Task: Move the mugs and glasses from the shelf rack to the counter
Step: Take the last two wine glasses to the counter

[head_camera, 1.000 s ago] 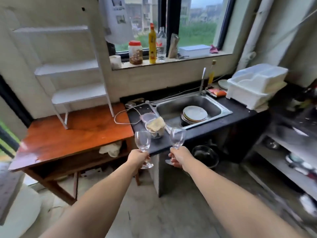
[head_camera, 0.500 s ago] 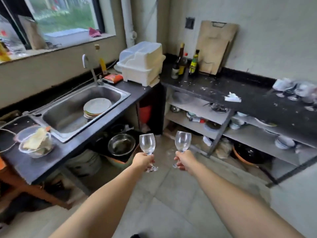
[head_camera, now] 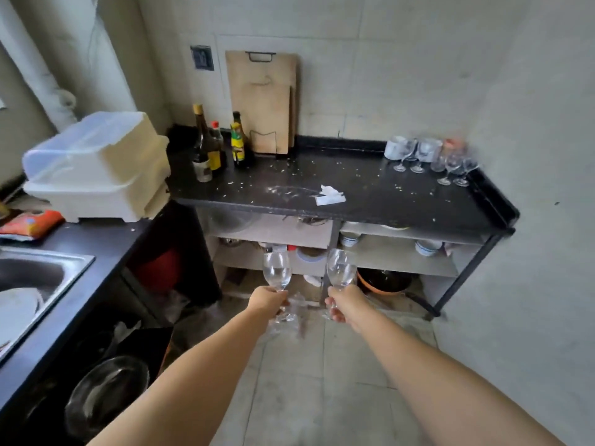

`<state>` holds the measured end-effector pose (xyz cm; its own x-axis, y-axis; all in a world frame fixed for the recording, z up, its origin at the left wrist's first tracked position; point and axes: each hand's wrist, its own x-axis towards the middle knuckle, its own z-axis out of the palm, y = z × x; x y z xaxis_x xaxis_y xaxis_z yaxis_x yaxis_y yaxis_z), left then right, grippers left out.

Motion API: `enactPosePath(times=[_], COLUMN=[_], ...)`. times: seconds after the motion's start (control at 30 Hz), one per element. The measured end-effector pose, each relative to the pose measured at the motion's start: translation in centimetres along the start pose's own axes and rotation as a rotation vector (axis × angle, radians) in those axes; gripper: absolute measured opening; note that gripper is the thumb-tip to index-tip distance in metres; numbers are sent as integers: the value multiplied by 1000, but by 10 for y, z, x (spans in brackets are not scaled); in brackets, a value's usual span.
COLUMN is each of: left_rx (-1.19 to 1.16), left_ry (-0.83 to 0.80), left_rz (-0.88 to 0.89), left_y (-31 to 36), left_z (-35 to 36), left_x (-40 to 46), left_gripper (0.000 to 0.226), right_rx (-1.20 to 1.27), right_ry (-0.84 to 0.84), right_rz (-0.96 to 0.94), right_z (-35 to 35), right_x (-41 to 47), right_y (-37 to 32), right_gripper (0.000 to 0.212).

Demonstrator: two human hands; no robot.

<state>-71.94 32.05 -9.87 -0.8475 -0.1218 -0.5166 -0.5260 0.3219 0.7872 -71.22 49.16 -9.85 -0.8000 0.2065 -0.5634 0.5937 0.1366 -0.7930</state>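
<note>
Clear stemmed glasses [head_camera: 277, 270], upright, one per hand [head_camera: 269, 300].

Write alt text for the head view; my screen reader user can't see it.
Each hand, left and right, holds an upright wine glass by its stem, left glass and right glass, facing a black counter with more glasses at its far right corner.

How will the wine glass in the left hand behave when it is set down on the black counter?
The wine glass looks thin and clear, so probably fragile and light. Its tall bowl on a narrow stem suggests it may tip if bumped. The left hand grips low at the stem; the counter carries crumbs, so its base might wobble.
</note>
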Motion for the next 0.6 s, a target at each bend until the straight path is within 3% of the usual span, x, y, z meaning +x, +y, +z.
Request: enactPosePath(times=[0.33,0.6], left_rx=[154,134], left_ry=[-208,-276], left_rz=[38,72], left_y=[102,191], left_z=[74,168], left_x=[111,194], left_gripper=[31,22], right_rx=[129,142], right_ry=[214,266], right_rz=[87,97], right_z=[-78,-166], right_x=[96,201], right_y=[-48,-85], right_gripper=[25,21])
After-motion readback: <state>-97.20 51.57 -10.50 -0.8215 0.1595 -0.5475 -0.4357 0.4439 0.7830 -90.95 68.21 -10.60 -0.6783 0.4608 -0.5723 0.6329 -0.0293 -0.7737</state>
